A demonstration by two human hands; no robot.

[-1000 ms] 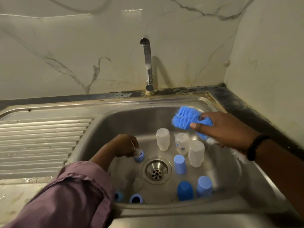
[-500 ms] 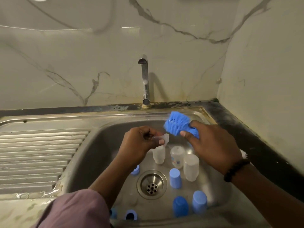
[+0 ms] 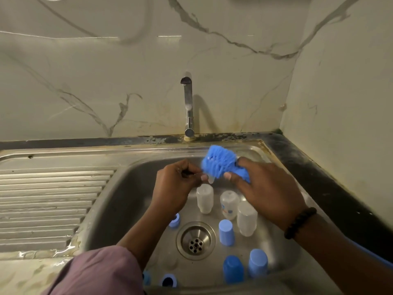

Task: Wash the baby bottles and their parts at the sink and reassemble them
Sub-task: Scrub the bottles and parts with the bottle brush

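Observation:
Above the steel sink [image 3: 119, 201], my left hand [image 3: 176, 184] pinches a small clear teat [image 3: 211, 180], mostly hidden by my fingers. My right hand [image 3: 263, 188] grips a blue bottle brush [image 3: 219, 165] whose bristles touch the teat. On the sink floor three clear bottles stand upside down: one [image 3: 204, 198] at the left, one [image 3: 229, 205] with a label, one [image 3: 246, 218] at the right. Blue caps stand around the drain [image 3: 195, 241]: one [image 3: 226, 232] beside it, two [image 3: 233, 269] [image 3: 257, 265] nearer me. Blue collar rings lie at the left [image 3: 174, 220] and front [image 3: 168, 280].
A chrome tap [image 3: 188, 107] rises behind the sink with no water running. A ribbed draining board [image 3: 49, 207] extends to the left. Marble walls close the back and the right side, with a dark counter strip [image 3: 319, 179] along the right.
My left hand lifted the teat from the sink floor up to the brush. My right hand brought the brush leftward until its bristles met the teat.

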